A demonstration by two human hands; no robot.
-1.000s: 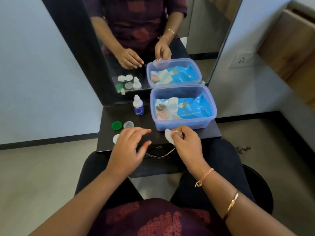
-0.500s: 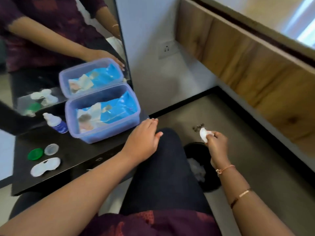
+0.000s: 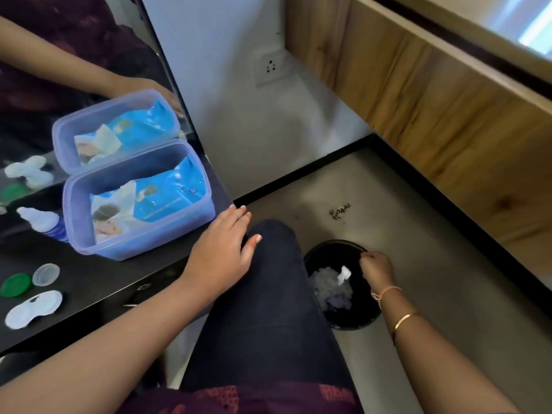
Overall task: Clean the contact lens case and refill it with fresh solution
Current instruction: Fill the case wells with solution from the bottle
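The black tabletop [image 3: 98, 276] ends at a corner just beyond the left hand [image 3: 222, 249], and past that edge the grey floor [image 3: 418, 264] lies open out to the wood-panelled cabinet front [image 3: 433, 109]. The round black waste bin [image 3: 358, 322] stands on the floor just beside the person's dark-trousered knee [image 3: 268, 279], with bare floor around its far side.

The left hand lies palm down at the table's corner, fingers loosely spread and straight, gripping nothing; its fingertips reach the edge near the translucent blue plastic box [image 3: 137, 201]. The forearm crosses low over the lap.

The right hand [image 3: 375, 265] hangs over the bin's mouth, wrist bent downward, fingers curled inward; whether they pinch anything I cannot tell. A small white crumpled wipe [image 3: 344, 274] sits just beside it above the pale waste inside.

The white double-well contact lens case [image 3: 33, 307] rests open on the table's near left, with a green round cap [image 3: 15, 284] and a clear round cap [image 3: 45, 274] just behind it. A small white-topped blue solution bottle [image 3: 44, 224] stands left of the box.
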